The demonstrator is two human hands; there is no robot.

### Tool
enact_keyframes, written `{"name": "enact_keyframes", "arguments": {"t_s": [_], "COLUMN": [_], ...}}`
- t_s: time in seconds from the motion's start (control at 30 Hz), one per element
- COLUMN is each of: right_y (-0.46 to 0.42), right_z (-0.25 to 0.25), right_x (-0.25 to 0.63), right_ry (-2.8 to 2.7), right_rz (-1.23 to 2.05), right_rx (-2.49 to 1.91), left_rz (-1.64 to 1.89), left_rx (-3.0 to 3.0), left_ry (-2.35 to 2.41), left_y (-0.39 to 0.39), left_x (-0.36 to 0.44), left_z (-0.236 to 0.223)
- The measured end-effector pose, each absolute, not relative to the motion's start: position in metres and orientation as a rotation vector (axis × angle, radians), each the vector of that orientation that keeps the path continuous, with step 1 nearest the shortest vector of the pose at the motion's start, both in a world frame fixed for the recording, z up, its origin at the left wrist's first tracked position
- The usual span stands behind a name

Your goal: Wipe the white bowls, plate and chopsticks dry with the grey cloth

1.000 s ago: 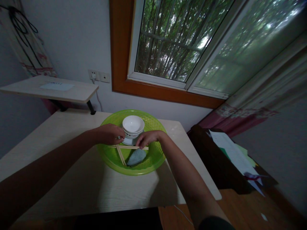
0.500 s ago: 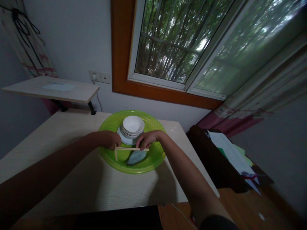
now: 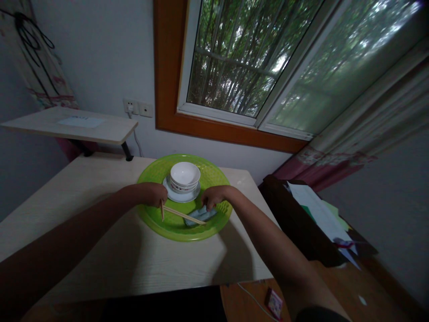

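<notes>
My left hand [image 3: 157, 195] is closed around several wooden chopsticks [image 3: 179, 213] at the left side of a green plastic basin [image 3: 182, 236]. Some chopsticks point right across the basin; a short end points down. My right hand [image 3: 213, 197] pinches a grey-blue cloth [image 3: 209, 215] in the right part of the basin, fingers closed on its upper edge. The chopsticks' far ends cross in front of the cloth. Behind both hands, a stack of white bowls [image 3: 185, 174] rests on a white plate [image 3: 182, 196] inside the basin.
The basin stands on a pale wooden table [image 3: 174, 268] against the wall below a window [image 3: 234, 67]. A small raised shelf [image 3: 110, 129] is at the back left. Right of the table, papers [image 3: 318, 210] lie on a dark brown piece of furniture [image 3: 288, 223].
My right hand has gone from the chopsticks to the cloth, which is now bunched and shifted right. The chopsticks in my left hand have tilted, far ends lower.
</notes>
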State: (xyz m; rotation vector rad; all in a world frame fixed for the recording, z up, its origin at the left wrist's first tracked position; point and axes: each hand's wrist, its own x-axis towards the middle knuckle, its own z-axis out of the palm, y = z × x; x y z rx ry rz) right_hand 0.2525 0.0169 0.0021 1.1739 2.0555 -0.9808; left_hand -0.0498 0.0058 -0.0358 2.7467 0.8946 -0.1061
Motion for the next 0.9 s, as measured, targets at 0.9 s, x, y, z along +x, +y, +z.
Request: {"name": "enact_keyframes", "arguments": {"t_s": [0.9], "right_y": [-0.025], "right_z": [0.023], "right_x": [0.258], "right_ry": [2.462], "right_rz": [-0.999], "right_rx": [1.391], "left_rz": [-0.03], "left_rx": [2.582], "left_ry": [1.105], "left_y": [0.0], "left_x": [-0.039], "left_z": [-0.015]}}
